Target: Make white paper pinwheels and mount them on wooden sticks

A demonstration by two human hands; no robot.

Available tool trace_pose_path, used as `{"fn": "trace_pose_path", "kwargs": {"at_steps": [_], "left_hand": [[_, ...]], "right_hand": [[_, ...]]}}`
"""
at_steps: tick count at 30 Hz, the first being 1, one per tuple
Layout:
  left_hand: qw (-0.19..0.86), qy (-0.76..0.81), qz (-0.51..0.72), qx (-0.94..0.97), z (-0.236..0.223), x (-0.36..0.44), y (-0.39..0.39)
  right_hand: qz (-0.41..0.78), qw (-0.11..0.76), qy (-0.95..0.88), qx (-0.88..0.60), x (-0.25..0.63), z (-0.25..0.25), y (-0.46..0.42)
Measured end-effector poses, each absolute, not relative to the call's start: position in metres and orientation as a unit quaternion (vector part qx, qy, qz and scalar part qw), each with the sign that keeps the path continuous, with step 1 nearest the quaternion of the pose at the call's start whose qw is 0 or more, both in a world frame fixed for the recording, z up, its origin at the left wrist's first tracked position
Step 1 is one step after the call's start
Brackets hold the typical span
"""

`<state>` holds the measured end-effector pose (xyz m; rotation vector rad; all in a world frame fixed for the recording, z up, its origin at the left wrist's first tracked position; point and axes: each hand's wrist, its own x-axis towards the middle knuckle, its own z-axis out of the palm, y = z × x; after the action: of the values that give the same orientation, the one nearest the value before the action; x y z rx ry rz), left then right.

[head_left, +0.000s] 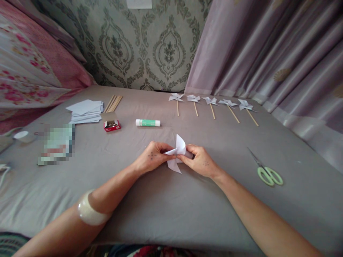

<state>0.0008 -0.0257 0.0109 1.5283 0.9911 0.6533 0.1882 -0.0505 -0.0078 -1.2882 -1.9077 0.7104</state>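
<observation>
Evidently grasping a white paper pinwheel point(180, 146) directly between the left hand point(152, 157) and right hand point(202, 160), both pinching close to its middle; cannot tell about any fastening there, covered by the grip. Likely to spring open at the curled blades if pinched too loosely, or to crease and tear if squeezed or tugged unevenly. Beyond the hands, a little left, a glue stick point(148, 123) on its side, apt to roll if nudged. Farther left, an open red box point(112, 127) of small metallic bits, perhaps pins: easily spilled if brushed, possibly prickly if scooped up blind. To the right of the right hand, green-handled scissors point(269, 176), tips pointing away, risky if groped for without looking. Beyond and rightward, five stick-mounted pinwheels point(211, 101), liable to get crushed if leaned on.
</observation>
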Motion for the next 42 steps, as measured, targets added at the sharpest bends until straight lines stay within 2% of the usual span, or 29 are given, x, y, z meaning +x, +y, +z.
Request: {"fn": "trace_pose_path", "kwargs": {"at_steps": [37, 39, 42], "left_hand": [[0.577, 0.434, 0.296, 0.626, 0.013, -0.002, -0.023], [0.596, 0.430, 0.307, 0.604, 0.014, -0.002, -0.023], [0.629, 0.421, 0.355, 0.549, 0.016, -0.002, -0.023]], "right_hand": [[0.311, 0.365, -0.716, -0.508, 0.183, -0.002, -0.051], [0.342, 0.377, -0.698, -0.504, 0.185, 0.001, -0.050], [0.406, 0.457, -0.624, -0.487, 0.190, 0.004, -0.046]]}}
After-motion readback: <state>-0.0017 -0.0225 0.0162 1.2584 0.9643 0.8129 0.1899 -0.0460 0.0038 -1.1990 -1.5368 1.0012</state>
